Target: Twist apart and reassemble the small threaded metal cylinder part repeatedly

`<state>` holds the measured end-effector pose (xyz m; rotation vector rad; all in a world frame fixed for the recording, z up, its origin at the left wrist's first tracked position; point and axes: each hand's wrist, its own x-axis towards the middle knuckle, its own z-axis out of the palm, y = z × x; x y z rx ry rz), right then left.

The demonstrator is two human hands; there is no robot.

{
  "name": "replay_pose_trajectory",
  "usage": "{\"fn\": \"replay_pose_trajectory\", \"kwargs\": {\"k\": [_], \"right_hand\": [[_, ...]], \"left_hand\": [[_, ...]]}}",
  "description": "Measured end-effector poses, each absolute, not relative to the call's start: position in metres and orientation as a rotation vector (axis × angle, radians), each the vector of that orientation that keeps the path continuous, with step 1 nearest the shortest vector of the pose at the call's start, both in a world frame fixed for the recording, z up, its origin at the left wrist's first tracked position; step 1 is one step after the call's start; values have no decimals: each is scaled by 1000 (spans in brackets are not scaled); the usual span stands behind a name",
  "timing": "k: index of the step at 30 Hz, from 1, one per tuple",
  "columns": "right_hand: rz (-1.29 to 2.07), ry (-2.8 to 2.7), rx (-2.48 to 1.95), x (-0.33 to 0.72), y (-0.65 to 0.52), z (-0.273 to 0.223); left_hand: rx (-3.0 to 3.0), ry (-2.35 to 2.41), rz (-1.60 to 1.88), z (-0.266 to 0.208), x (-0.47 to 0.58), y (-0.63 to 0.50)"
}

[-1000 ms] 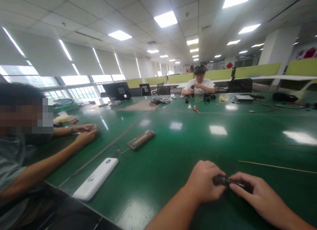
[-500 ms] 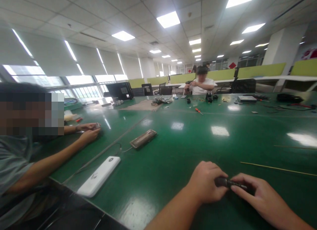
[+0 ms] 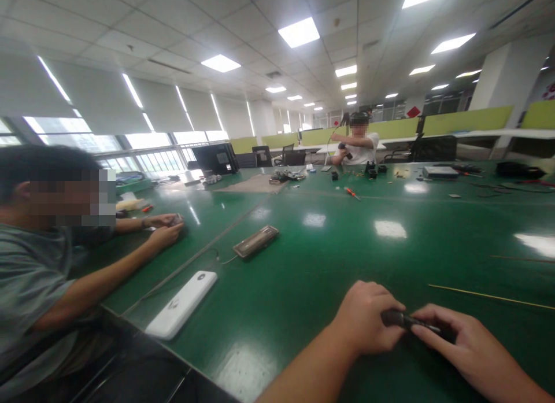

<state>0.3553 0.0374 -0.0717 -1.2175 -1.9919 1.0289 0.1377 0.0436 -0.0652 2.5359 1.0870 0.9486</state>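
Observation:
A dark, slim, rod-like object (image 3: 395, 318) lies between my two hands, low over the right part of the green table. Around its left, thicker end, the fingers and thumb of my left hand (image 3: 364, 319) are closed. My right hand (image 3: 466, 339) pinches the thinner right part between thumb and fingers. Palms and fingers cover much of the object, so its exact kind cannot be made out. A thin yellow stick (image 3: 489, 296) lies on the table beyond my right hand.
A white power bank-like block (image 3: 182, 306) and a brown, clear-covered case (image 3: 256, 242) lie to the left, joined by a cable. One person (image 3: 65, 276) sits at the left, another (image 3: 358, 145) across the table. An orange screwdriver (image 3: 352, 193) lies farther back.
The whole view has shifted slightly, so things appear farther right. The person across has moved their arms, one now raised higher. My hands keep nearly the same hold on the dark object.

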Motion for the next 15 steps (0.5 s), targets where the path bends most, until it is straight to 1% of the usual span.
{"fn": "replay_pose_trajectory", "kwargs": {"k": [4,15], "right_hand": [[1046,-2000,-1228,356,37,-72],[1085,-2009,-1196,351,32,-64]], "left_hand": [[2537,1085,969,-64,136,43],[2538,1154,885,-53,121,36]]}}
